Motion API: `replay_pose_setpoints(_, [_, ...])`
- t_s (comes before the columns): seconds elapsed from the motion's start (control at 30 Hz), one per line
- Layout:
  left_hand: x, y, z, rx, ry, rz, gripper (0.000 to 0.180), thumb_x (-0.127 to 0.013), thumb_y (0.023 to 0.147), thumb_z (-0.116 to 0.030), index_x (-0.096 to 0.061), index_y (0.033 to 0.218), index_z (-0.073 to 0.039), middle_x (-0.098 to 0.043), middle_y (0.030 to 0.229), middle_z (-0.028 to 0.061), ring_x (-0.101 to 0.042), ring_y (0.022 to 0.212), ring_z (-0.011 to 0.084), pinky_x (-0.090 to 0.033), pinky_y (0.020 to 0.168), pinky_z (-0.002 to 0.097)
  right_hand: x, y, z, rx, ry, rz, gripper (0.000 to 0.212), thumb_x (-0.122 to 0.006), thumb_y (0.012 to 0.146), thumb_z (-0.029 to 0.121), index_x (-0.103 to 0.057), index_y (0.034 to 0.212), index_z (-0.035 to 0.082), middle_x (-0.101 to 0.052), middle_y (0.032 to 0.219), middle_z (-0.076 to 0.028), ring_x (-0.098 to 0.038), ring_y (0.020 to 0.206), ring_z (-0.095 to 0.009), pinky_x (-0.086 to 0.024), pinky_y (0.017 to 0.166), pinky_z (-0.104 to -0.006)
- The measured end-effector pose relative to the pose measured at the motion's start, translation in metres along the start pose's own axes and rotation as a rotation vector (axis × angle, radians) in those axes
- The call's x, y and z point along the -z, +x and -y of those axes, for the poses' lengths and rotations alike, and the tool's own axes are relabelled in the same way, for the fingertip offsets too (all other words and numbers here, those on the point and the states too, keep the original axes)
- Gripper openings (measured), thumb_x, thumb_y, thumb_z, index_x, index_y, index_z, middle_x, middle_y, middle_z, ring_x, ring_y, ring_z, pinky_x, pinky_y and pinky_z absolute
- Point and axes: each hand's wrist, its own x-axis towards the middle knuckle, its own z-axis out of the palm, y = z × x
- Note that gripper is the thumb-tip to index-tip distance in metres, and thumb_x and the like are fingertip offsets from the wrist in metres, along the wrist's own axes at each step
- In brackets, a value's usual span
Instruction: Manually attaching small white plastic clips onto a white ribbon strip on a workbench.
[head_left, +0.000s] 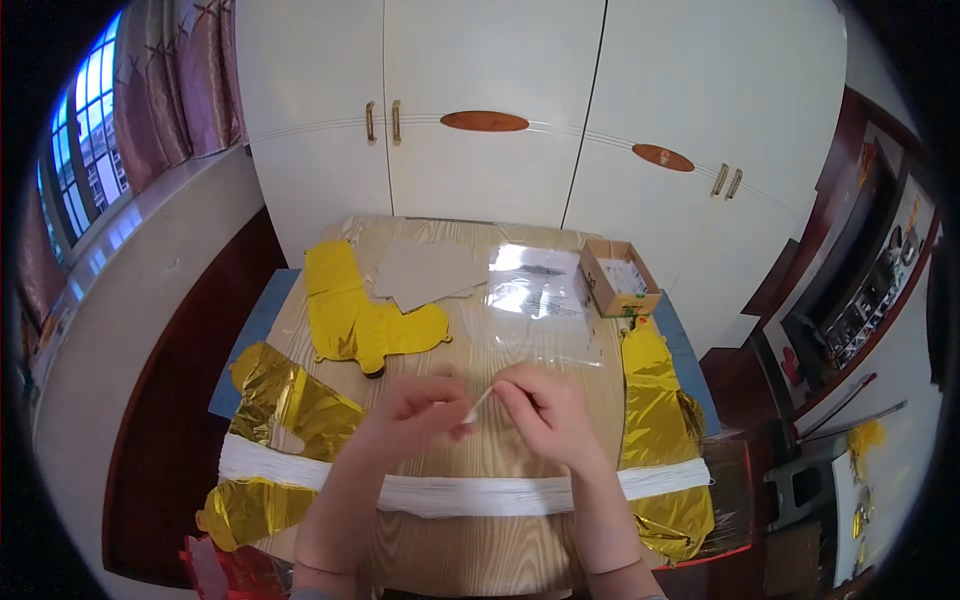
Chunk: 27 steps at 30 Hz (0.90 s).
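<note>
Two bare hands met above a wood-grain desk (470,550), seen from the wearer's head. At the centre of the frame, the right hand (545,408) pinched the upper end of a thin white strip (483,402) between thumb and bent forefinger. The left hand (415,408), its fingers curled inward, seemed to grip the lower end (blur there made the exact contact hard to read). The strip slanted down to the left between them.

Lower in the frame, a long white string bundle (470,497) stretched from left to right, passing beneath both forearms. It lay across gold foil at lower left (260,505) and a gold foil balloon at lower right (650,400). At upper left of the desk, a flat yellow foil balloon (335,300) lay beside greyish cardboard sheets (425,268); at upper right were a clear plastic bag (540,335) and a small cardboard box (631,305).

The strip looked slim and light, so it could slip away if either pinch loosened, or crease if twisted too hard. A lowered forearm could snag the bundle, tangling its loose strands, and tug the slick foil beneath it out of place.
</note>
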Motion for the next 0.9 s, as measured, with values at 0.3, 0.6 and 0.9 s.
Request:
replay_pose_setpoints(0.3, [0.001, 0.003, 0.005, -0.099, -0.028, 0.061, 0.013, -0.050, 0.083, -0.003, -0.060, 0.092, -0.001, -0.059, 0.088, 0.0067, -0.051, 0.078, 0.0122, -0.042, 0.073, 0.0277, -0.006, 0.001, -0.009, 0.050, -0.022, -0.087, 0.011, -0.056, 0.078, 0.011, -0.062, 0.085, 0.005, -0.059, 0.070, -0.011, -0.058, 0.058, -0.026, -0.045, 0.053, -0.0306])
replay_pose_setpoints(0.6, [-0.006, 0.001, 0.001, -0.050, -0.097, -0.058, 0.014, -0.051, 0.081, 0.000, -0.062, 0.089, -0.001, -0.058, 0.080, 0.0050, -0.050, 0.078, 0.0115, -0.040, 0.072, 0.0246, -0.006, 0.003, 0.000, 0.097, -0.091, -0.101, 0.009, -0.058, 0.076, 0.009, -0.063, 0.082, 0.005, -0.060, 0.070, -0.011, -0.059, 0.058, -0.024, -0.046, 0.053, -0.0308])
replay_pose_setpoints(0.9, [-0.004, 0.002, 0.000, -0.032, -0.008, 0.045, 0.019, -0.048, 0.079, 0.006, -0.061, 0.093, 0.003, -0.057, 0.087, 0.0079, -0.053, 0.081, 0.0144, -0.041, 0.074, 0.0263, -0.008, 0.003, -0.001, 0.120, -0.052, -0.230, 0.007, -0.061, 0.074, 0.006, -0.063, 0.081, 0.005, -0.059, 0.066, -0.007, -0.056, 0.054, -0.021, -0.044, 0.049, -0.0285])
